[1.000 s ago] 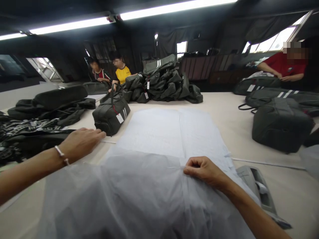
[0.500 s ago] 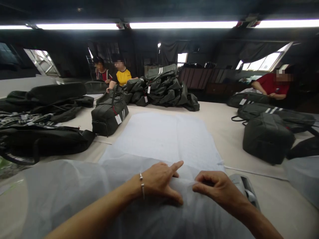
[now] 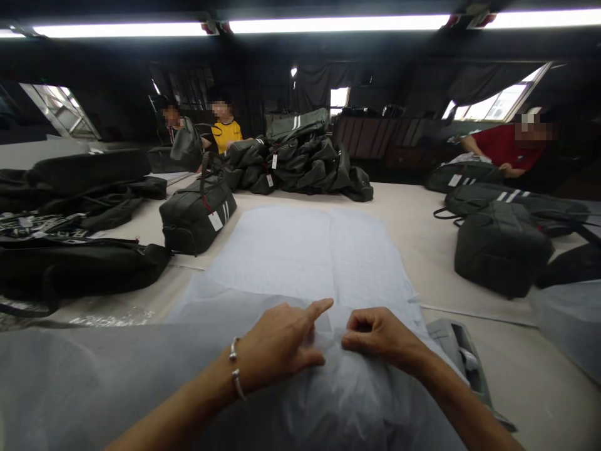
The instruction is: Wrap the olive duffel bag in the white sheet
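Note:
A thin white sheet (image 3: 300, 257) of tissue-like material lies spread on the pale table (image 3: 422, 238) in front of me, its near end bunched up under my hands. My left hand (image 3: 282, 341), with a bracelet on the wrist, rests on the sheet with the forefinger pointing out and the thumb pressing the material. Just to its right, my right hand (image 3: 378, 337) pinches a fold of the same sheet between thumb and fingers. The two hands almost touch.
A dark duffel bag with white stripes (image 3: 197, 213) stands beyond the sheet at left. Flat dark bags (image 3: 75, 266) lie left, a pile of bags (image 3: 300, 160) at the back, more bags (image 3: 500, 247) right. A grey tool (image 3: 462, 360) lies by my right wrist. Other people sit at the table's far sides.
My left hand has come from the sheet's left edge to its middle, beside my right hand. Both hands now gather the sheet's near end. The view has shifted slightly.

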`<state>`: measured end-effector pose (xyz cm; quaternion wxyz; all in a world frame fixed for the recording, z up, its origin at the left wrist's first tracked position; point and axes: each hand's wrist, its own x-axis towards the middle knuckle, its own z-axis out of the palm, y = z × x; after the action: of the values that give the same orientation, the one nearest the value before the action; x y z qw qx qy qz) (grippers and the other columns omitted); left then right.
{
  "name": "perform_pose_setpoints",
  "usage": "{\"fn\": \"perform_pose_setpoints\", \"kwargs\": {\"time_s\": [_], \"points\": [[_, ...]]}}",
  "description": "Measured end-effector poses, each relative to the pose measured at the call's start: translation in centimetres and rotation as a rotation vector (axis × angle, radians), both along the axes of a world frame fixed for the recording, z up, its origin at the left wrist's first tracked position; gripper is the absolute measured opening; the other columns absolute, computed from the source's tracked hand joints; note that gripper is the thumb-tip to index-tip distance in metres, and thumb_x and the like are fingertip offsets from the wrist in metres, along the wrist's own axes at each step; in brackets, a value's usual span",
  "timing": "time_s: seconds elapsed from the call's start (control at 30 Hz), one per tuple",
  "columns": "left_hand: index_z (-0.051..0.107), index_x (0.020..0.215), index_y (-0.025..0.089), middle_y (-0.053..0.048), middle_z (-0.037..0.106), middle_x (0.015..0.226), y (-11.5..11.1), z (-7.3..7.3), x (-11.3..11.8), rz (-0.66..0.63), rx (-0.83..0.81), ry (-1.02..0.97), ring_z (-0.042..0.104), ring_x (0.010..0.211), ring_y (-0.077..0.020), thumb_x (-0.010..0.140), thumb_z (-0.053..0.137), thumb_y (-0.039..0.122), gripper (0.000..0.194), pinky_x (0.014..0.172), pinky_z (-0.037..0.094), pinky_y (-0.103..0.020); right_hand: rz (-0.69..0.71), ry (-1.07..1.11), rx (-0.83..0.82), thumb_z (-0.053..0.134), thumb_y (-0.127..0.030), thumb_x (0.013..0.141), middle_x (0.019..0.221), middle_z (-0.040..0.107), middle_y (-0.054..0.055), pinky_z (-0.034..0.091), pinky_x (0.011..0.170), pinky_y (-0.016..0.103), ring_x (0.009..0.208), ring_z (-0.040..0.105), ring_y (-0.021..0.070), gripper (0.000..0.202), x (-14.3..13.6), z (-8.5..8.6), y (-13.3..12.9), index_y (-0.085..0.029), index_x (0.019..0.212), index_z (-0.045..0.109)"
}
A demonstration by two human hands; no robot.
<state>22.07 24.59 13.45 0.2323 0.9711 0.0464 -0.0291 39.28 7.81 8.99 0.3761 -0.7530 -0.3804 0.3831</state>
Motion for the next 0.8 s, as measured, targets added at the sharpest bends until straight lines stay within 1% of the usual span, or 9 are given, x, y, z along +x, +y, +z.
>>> {"fn": "perform_pose_setpoints", "kwargs": {"time_s": [0.1, 0.2, 0.3, 0.37, 0.5, 0.6, 0.67, 0.73, 0.8], "points": [[0.039, 0.140, 0.026, -0.001, 0.070, 0.092, -0.1, 0.0, -0.8, 0.035, 0.176, -0.060, 0.064, 0.086, -0.0232, 0.085, 0.062, 0.019, 0.060, 0.083, 0.049, -0.038, -0.002, -0.094, -0.015, 0.073, -0.039, 0.068, 0.057, 0.053, -0.006, 0.029, 0.051, 0.023, 0.057, 0.042, 0.0093, 0.023, 0.1, 0.0, 0.1, -0.018, 0.066, 0.063], [0.042, 0.138, 0.022, -0.008, 0.064, 0.119, -1.4, -0.3, -1.8, 0.151, 0.375, -0.284, 0.058, 0.111, -0.0255, 0.088, 0.048, 0.007, 0.052, 0.102, 0.040, -0.048, -0.004, -0.211, -0.025, 0.074, -0.042, 0.066, 0.060, 0.055, -0.006, 0.030, 0.052, 0.023, 0.060, 0.045, 0.0100, 0.025, 0.1, -0.1, 0.1, -0.019, 0.068, 0.063], [0.047, 0.134, 0.020, -0.009, 0.054, 0.137, -4.3, -1.8, -2.8, 0.005, 0.408, -0.522, 0.045, 0.129, -0.0272, 0.095, 0.048, 0.028, 0.039, 0.112, 0.031, -0.047, 0.003, -0.290, -0.025, 0.074, -0.045, 0.066, 0.062, 0.057, -0.006, 0.032, 0.055, 0.023, 0.061, 0.047, 0.0103, 0.027, -0.3, -0.3, 0.2, -0.020, 0.069, 0.063], [0.052, 0.130, 0.017, -0.010, 0.057, 0.134, -6.4, -3.7, -3.1, -0.175, 0.400, -0.601, 0.049, 0.126, -0.0276, 0.094, 0.047, 0.052, 0.050, 0.107, 0.036, -0.042, -0.011, -0.363, -0.033, 0.075, -0.047, 0.064, 0.062, 0.058, -0.006, 0.032, 0.056, 0.024, 0.061, 0.048, 0.0106, 0.028, -0.4, -0.4, 0.5, -0.021, 0.069, 0.064], [0.046, 0.136, 0.011, -0.013, 0.057, 0.135, -8.5, -6.9, -3.2, -0.223, 0.429, -0.482, 0.050, 0.124, -0.0278, 0.087, 0.049, 0.066, 0.073, 0.105, 0.038, -0.041, -0.235, -0.509, -0.030, 0.080, -0.052, 0.054, 0.058, 0.059, -0.005, 0.036, 0.061, 0.028, 0.061, 0.052, 0.0143, 0.033, 1.2, -0.1, 0.0, -0.026, 0.070, 0.068], [0.044, 0.138, 0.014, -0.011, 0.054, 0.139, -8.6, -7.2, -3.3, -0.213, 0.376, -0.423, 0.049, 0.127, -0.0271, 0.087, 0.050, 0.066, 0.074, 0.106, 0.036, -0.042, -0.526, -0.554, 0.015, 0.067, -0.062, 0.066, 0.075, 0.067, 0.002, 0.043, 0.076, 0.035, 0.076, 0.059, 0.0215, 0.041, 3.4, 0.5, -3.8, -0.026, 0.086, 0.069], [0.045, 0.137, 0.016, -0.009, 0.055, 0.138, -8.5, -7.0, -3.4, -0.182, 0.345, -0.450, 0.050, 0.126, -0.0266, 0.086, 0.054, 0.064, 0.071, 0.106, 0.037, -0.042, -0.693, -0.534, 0.037, 0.050, -0.074, 0.072, 0.095, 0.070, 0.009, 0.046, 0.082, 0.040, 0.088, 0.063, 0.0262, 0.061, 3.9, 0.3, -8.2, -0.022, 0.101, 0.066], [0.046, 0.137, 0.018, -0.007, 0.056, 0.137, -8.6, -6.8, -3.4, -0.142, 0.318, -0.467, 0.051, 0.124, -0.0260, 0.084, 0.060, 0.061, 0.070, 0.106, 0.038, -0.042, -0.782, -0.394, 0.082, 0.040, -0.085, 0.069, 0.109, 0.068, 0.016, 0.049, 0.084, 0.042, 0.096, 0.065, 0.0295, 0.083, 2.9, -1.2, -12.9, -0.018, 0.113, 0.062], [0.047, 0.135, 0.020, -0.006, 0.058, 0.134, -8.7, -6.8, -3.4, -0.116, 0.288, -0.469, 0.052, 0.123, -0.0249, 0.082, 0.064, 0.059, 0.068, 0.107, 0.038, -0.042, -0.818, -0.101, 0.159, 0.049, -0.090, 0.057, 0.115, 0.067, 0.019, 0.051, 0.086, 0.045, 0.102, 0.065, 0.0328, 0.095, 0.3, -4.2, -17.0, -0.016, 0.116, 0.061]]}}
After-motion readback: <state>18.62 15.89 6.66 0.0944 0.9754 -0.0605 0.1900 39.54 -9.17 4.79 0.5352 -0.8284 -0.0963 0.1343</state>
